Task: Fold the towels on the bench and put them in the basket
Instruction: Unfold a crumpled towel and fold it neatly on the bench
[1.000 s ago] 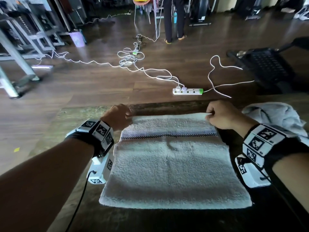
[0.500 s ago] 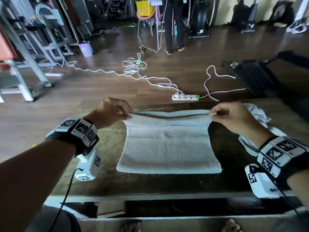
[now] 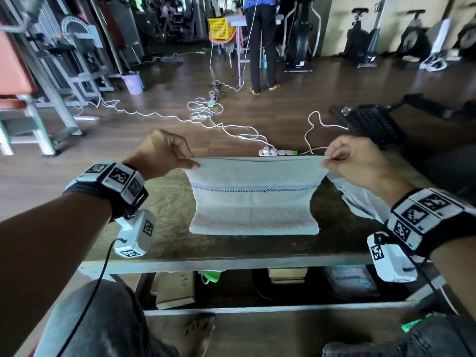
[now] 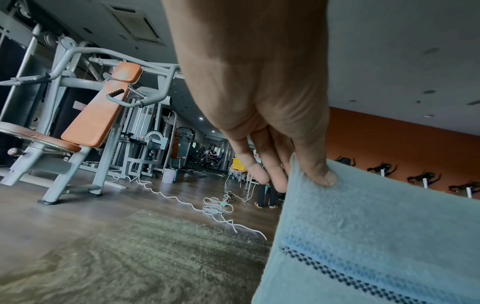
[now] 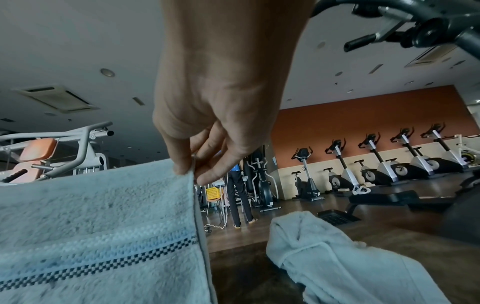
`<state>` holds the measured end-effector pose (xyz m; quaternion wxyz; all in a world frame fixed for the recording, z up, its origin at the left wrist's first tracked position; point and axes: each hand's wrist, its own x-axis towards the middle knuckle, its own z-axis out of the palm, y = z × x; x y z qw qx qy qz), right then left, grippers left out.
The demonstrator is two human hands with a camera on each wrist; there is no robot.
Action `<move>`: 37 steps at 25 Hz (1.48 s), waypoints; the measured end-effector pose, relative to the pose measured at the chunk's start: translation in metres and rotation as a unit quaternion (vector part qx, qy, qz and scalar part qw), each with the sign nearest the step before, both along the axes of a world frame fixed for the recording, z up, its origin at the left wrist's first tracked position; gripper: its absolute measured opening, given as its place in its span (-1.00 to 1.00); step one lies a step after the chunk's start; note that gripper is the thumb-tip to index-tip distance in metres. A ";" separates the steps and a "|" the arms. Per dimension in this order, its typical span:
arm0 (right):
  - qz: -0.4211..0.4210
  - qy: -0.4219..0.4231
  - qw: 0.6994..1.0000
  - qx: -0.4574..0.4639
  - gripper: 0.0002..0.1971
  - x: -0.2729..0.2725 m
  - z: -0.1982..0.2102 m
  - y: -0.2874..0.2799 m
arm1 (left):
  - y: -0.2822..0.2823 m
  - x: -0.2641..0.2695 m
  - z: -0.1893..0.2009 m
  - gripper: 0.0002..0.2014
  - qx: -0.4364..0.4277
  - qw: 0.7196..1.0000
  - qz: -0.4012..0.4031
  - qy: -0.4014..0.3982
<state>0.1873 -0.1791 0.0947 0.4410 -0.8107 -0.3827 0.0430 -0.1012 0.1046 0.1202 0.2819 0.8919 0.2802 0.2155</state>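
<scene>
The head view alone takes in the whole layout: the left hand (image 3: pixel 159 155) and right hand (image 3: pixel 358 161) each pinch a far corner of the towel (image 3: pixel 253 199), lifting its far edge taut above the surface (image 3: pixel 164 210), while its near edge lies flat on that surface. A checked stripe runs across the raised part. To the right, partly behind the right wrist, a second towel (image 3: pixel 360 199) lies crumpled on the surface.

The left wrist view shows what the head view hides: the thumb sits on the near face of the towel (image 4: pixel 376 236) at its top corner, with the fingers (image 4: pixel 262 164) behind the cloth. The right wrist view shows the matching grip on the other corner, thumb in front of the hemmed edge and fingers (image 5: pixel 215 162) behind it. It also shows the second towel (image 5: pixel 337 257) just beside the held one, bunched and apart from it, with a dark strip of surface (image 5: pixel 241 267) between them.

In both wrist views the towel hangs directly beneath the fingertips. A yellow basket (image 3: pixel 220 28) stands on a chair far across the room.
</scene>
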 end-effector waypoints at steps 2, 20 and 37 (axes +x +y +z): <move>0.026 -0.028 0.999 -0.013 -0.79 -0.001 0.016 -0.002 | -0.002 -0.001 0.013 -0.73 -0.008 1.000 0.001 -0.003; -0.097 -0.183 0.977 0.057 -0.88 0.013 0.110 0.029 | 0.005 0.045 0.113 -0.85 0.064 0.985 0.098 -0.125; 0.266 0.082 0.908 -0.314 -0.94 -0.035 -0.037 -0.044 | -0.032 -0.055 -0.033 -0.83 -0.118 0.918 -0.142 0.350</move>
